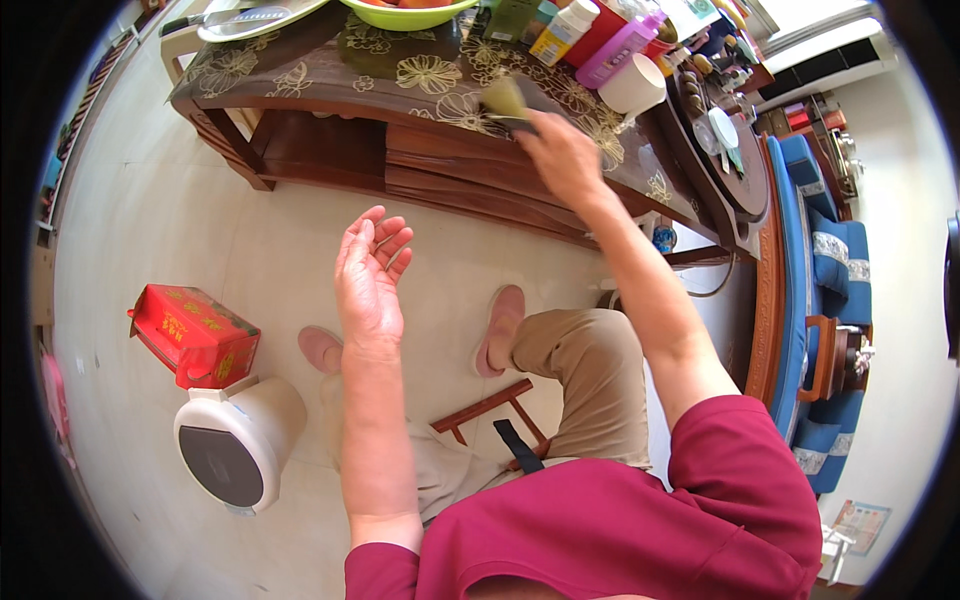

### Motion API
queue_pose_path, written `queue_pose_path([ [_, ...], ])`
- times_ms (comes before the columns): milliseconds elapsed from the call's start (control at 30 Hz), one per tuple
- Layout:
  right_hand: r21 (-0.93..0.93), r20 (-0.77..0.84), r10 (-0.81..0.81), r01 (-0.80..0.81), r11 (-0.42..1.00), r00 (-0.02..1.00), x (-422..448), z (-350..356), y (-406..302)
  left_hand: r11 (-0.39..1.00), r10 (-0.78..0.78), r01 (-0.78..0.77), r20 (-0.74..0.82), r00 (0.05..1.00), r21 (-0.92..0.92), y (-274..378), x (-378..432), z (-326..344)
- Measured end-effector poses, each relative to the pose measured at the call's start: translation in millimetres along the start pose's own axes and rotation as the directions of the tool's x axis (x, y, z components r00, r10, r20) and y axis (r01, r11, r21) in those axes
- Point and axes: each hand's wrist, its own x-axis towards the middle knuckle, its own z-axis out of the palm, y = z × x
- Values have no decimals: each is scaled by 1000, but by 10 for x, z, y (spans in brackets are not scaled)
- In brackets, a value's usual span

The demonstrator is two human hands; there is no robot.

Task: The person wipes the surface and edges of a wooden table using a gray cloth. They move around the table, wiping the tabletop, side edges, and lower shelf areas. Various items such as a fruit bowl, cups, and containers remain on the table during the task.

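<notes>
My right hand (564,154) grips a blurred olive-yellow and dark object (504,97), perhaps a small brush, at the front of the table. The table's dark cover (360,71) has pale flower outlines and hangs over the front edge. Past that hand, toward the back right, stand a purple bottle (611,52), a white cup (636,84) lying tilted, and a white-capped yellow bottle (564,34). My left hand (373,277) is held over the floor, palm up, fingers apart and slightly curled, with nothing in it.
A red carton (199,330) and a white lidded bin (247,442) stand on the floor at left. A green bowl of fruit (409,13) and a white plate (255,19) sit on the table. A blue-cushioned sofa (795,210) is at right. Beneath me is a wooden stool (487,405).
</notes>
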Motion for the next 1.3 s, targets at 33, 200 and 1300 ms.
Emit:
queue_pose_path([
  [33, -23, 1, 92, -91, 996, 996, -151, -147, 243, 1000, -7, 7, 0, 1000, 2, -15, -3, 18],
  [200, -187, -99, 355, -368, 911, 930, -967, -722, 1483, 1000, -12, 12, 8, 1000, 7, -22, -20, -7],
  [1300, -84, -365, 307, -359, 929, 879, -1436, -397, 1255, 953, -231, 265, 208, 950, -150, -583, 162, 699],
])
